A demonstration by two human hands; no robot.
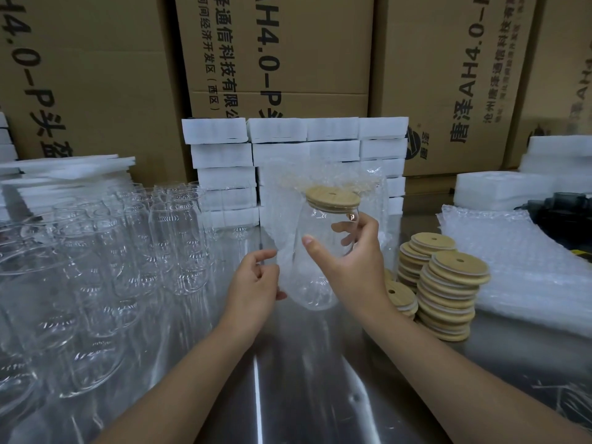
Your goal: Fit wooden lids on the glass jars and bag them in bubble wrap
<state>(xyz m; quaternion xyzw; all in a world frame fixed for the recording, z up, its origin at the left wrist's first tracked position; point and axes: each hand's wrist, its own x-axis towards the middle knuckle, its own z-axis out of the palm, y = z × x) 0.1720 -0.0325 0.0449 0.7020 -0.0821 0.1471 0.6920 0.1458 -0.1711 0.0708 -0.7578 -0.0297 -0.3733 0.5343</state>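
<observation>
1. Nearest is the shiny steel table, with both bare forearms reaching forward over it.
2. The left hand has its fingers curled and pinches the near edge of a clear bubble wrap bag, low on the bag's left side.
3. The right hand grips the glass jar, thumb across the near side and fingers wrapped round the far side, where they show through the glass.
4. The jar is held in the air above the table between the two hands. It is tilted, with its base toward the person and its mouth up and away.
5. A round wooden lid with a small hole sits on the jar's mouth. The bag's film lies around and behind this lidded end, but how far the jar is inside cannot be told.
6. To the left, many empty jars stand crowded together on the table.
7. To the right stand stacks of lids, and just beyond them lies a flat pile of bubble wrap.
8. Behind the jar rise stacked white foam blocks.
9. Farthest back stand printed cardboard boxes.
</observation>
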